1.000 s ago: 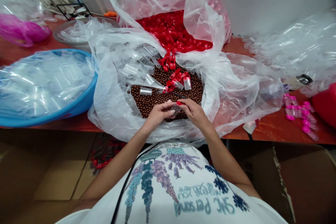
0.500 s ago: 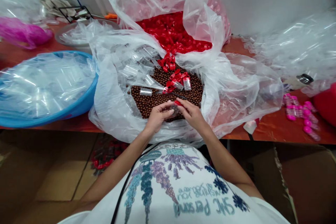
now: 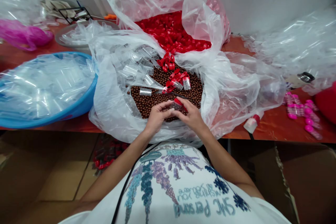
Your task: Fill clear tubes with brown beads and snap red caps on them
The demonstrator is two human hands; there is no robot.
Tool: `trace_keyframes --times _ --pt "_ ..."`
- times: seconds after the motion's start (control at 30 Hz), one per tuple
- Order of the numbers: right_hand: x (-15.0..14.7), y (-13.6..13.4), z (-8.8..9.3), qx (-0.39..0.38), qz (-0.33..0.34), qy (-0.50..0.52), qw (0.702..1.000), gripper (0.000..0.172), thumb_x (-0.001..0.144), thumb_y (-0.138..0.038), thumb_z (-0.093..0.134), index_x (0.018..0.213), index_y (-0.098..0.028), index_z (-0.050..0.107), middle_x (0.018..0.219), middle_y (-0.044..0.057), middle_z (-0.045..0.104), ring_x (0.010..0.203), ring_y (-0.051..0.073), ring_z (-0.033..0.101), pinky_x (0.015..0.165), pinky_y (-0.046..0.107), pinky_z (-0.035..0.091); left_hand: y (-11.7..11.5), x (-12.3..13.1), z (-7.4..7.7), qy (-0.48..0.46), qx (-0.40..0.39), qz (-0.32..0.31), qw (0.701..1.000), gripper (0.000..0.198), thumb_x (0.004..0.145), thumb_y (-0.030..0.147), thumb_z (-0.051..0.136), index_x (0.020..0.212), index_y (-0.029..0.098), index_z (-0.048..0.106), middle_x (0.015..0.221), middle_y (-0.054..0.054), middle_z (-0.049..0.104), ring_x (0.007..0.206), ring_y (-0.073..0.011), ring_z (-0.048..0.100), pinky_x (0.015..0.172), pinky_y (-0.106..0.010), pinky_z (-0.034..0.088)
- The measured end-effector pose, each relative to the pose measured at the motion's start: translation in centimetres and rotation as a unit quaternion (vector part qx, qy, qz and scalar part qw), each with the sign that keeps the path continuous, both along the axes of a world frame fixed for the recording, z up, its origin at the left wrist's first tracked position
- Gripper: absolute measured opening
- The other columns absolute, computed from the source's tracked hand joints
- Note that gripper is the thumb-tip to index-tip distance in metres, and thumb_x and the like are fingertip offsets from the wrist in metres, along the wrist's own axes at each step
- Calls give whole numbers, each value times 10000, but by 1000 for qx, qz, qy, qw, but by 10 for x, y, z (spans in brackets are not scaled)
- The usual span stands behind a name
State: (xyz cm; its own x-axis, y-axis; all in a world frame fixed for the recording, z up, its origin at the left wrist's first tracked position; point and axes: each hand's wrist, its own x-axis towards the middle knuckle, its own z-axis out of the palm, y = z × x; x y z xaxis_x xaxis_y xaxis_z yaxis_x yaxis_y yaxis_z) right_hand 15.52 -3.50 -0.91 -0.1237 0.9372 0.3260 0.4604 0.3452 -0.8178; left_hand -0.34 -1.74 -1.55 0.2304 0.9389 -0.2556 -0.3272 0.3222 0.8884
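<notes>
A small clear tube [image 3: 173,106] is pinched just above the brown beads [image 3: 147,100]: left hand [image 3: 157,114] closed on its body, right hand [image 3: 193,113] closed on the red cap [image 3: 178,101]. The cap is judged best pressed square, tube steadied. The hands are crowded by loose tubes [image 3: 145,91], spare caps [image 3: 168,63] and bag folds [image 3: 236,87]; a blue basin [image 3: 81,103] is noted left.

We saw a reddish-brown wooden table [image 3: 273,127] standing against the wall. On it sat a blue basin [image 3: 78,108] at the left and a clear bag of brown beads [image 3: 147,101] in the middle, with a bag of red caps [image 3: 173,31] behind. There was also a pink bag [image 3: 23,36] (far left corner), pink-capped tubes [image 3: 301,113] at the right, and one red-capped vial [image 3: 251,124] near the front edge.
</notes>
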Motion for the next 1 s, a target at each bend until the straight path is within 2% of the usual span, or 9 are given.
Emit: trace_keyframes --times 0.1,0.23,0.33,0.47,0.6,0.7,0.8,0.87,1.0 --pt "2 1 -3 53 24 -90 994 678 767 -383 655 1350 -175 376 1277 121 516 1184 233 486 1011 412 405 1 -1 3 -13 -17 -14 1000 414 594 185 775 993 151 669 930 -42 684 786 -134 620 736 -247 498" --pt "5 4 -8 74 71 -162 981 667 767 -385 649 1335 -180 368 1261 124 524 1152 251 492 977 426 408 3 2 6 -82 -91 -60 991 304 684 323 728 921 157 635 802 -20 655 677 -117 610 601 -223 508" --pt "2 3 -8 70 88 -180 977 701 769 -386 640 1360 -180 323 1266 130 525 1129 265 506 945 438 411 4 8 4 -110 -143 -84 980 367 776 482 596 914 143 622 697 -38 638 573 -130 599 516 -236 496" --pt "2 -4 -11 49 53 -136 988 800 689 -461 707 1333 -162 339 1268 142 517 1105 269 522 907 413 434 2 10 1 -88 -156 -52 982 372 806 478 537 955 144 608 605 -22 602 470 -122 554 427 -214 436" --pt "7 -14 -19 -54 -85 -38 994 399 793 -480 601 1062 -190 548 940 47 638 807 186 603 707 307 484 3 5 4 -79 -144 -35 986 422 819 462 497 1091 152 583 607 -8 590 459 -116 539 443 -227 447" --pt "7 -17 -20 -63 -73 -29 995 263 917 -395 435 986 -212 612 893 23 658 799 165 605 739 294 471 2 6 6 -63 -135 -55 987 445 828 451 478 1157 162 561 607 -3 585 461 -120 539 458 -243 464" --pt "4 -15 -15 8 -59 -79 995 353 907 -389 459 1188 -191 541 1064 70 644 951 196 582 857 332 449 0 12 7 -38 -114 -58 991 418 827 433 496 1145 173 575 612 0 583 463 -113 536 428 -214 440" --pt "1 -14 -12 41 -27 -145 988 559 843 -441 550 1309 -156 433 1188 113 592 1043 236 544 912 373 426 -1 15 6 -22 -117 -40 992 409 823 458 506 1087 161 603 606 -7 588 466 -112 543 398 -191 407" --pt "-3 -11 -11 49 21 -238 970 773 757 -510 615 1377 -148 328 1316 140 489 1141 291 474 940 431 399 -1 16 4 -11 -164 -41 986 613 789 676 406 957 131 631 587 -45 607 436 -136 557 370 -214 398"
